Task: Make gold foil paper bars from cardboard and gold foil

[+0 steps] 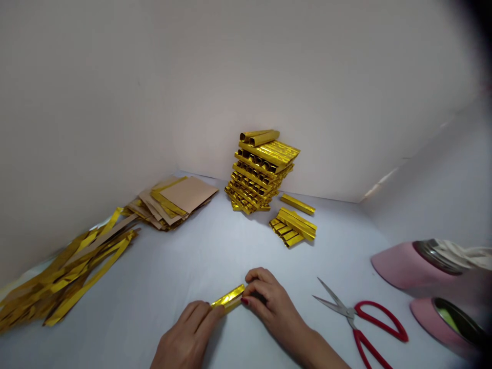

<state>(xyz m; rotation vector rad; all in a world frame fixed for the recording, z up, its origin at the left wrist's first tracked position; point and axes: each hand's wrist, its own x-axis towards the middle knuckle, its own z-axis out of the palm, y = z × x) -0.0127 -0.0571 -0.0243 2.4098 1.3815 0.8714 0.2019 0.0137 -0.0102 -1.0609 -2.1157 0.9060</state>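
Observation:
My left hand (188, 333) and my right hand (269, 302) pinch opposite ends of a folded gold foil strip (228, 298), low in the middle of the view. Its underside is hidden. Beyond them rises a crisscrossed stack of gold foil tubes (257, 174) against the back wall. A smaller stack of gold pieces (292, 228) sits at its right, with one single gold piece (298, 204) just behind it. Red-handled scissors (361, 320) lie open to the right of my right hand, not touching it.
Loose gold foil strips (65, 277) spread at the left, and a pile of brown card squares (180, 200) lies beyond them. Two pink-sided rolls with metallic rims (411, 266) sit at the right edge. White walls (115, 102) rise behind the white surface (154, 271).

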